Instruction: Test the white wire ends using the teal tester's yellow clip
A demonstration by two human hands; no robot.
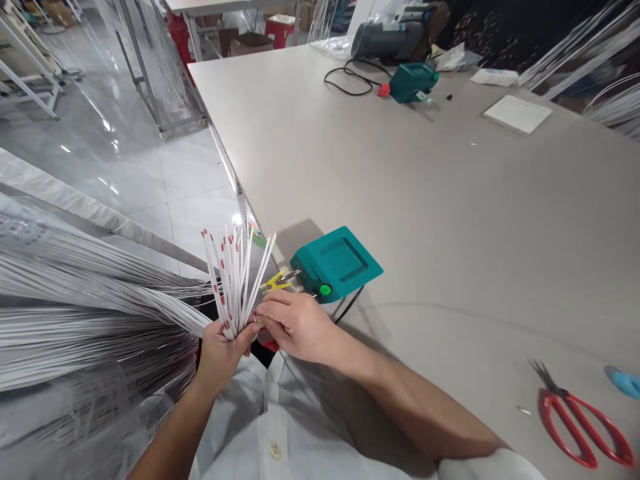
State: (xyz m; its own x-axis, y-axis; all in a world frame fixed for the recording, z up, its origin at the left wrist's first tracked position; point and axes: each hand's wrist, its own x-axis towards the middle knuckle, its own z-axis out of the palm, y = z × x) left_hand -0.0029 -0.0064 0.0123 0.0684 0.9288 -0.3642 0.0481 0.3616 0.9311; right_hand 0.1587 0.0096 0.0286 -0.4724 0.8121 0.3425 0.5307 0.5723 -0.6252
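Note:
My left hand (223,353) is closed round a bundle of thin white cables (235,280) whose ends, marked with red bands, fan upward. The rest of that bundle trails away to the left. My right hand (295,323) is pinched on one of the cable ends at the base of the fan, touching my left thumb. Just beyond my hands a small teal box with a green button (336,263) sits on the grey table (425,187), with a yellow clip and metal prongs (277,280) at its left side.
Red-handled scissors (580,420) lie at the table's right front, a blue object (625,381) beside them. At the far end are a second teal device (413,81), a black cord (353,79), a white pad (517,113). Large bundles of white cables (75,300) fill the left.

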